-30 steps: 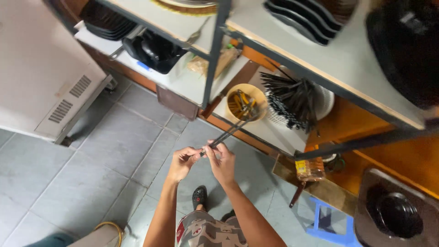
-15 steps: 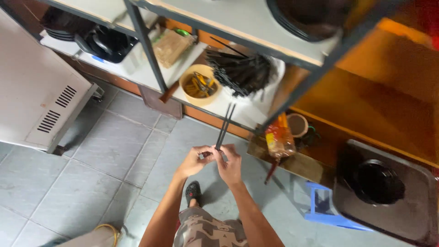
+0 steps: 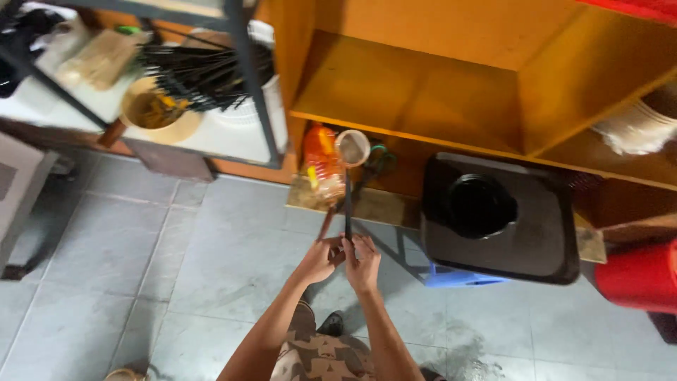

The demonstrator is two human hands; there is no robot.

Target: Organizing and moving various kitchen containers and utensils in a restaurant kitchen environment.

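My left hand [image 3: 319, 259] and my right hand [image 3: 363, 262] meet in front of me, both closed around the lower end of a pair of dark chopsticks [image 3: 348, 204]. The sticks point straight up and away from me, their tips near a small round cup [image 3: 352, 147] on a low wooden ledge. An orange packet [image 3: 321, 164] stands just left of the tips. A bunch of several more dark chopsticks [image 3: 201, 70] lies in a white holder on the metal shelf at upper left.
A black square bin [image 3: 501, 219] with a round opening sits to the right on a blue stool [image 3: 458, 276]. An orange wooden cabinet [image 3: 437, 85] fills the top. A round bowl [image 3: 156, 113] rests on the metal shelf. A red container [image 3: 642, 276] is at far right. Grey tiles [image 3: 176, 268] lie below.
The view has swung right, from the metal shelf to the wooden cabinet and black bin. My hands keep holding the chopsticks, which now point straight up instead of slanting right.
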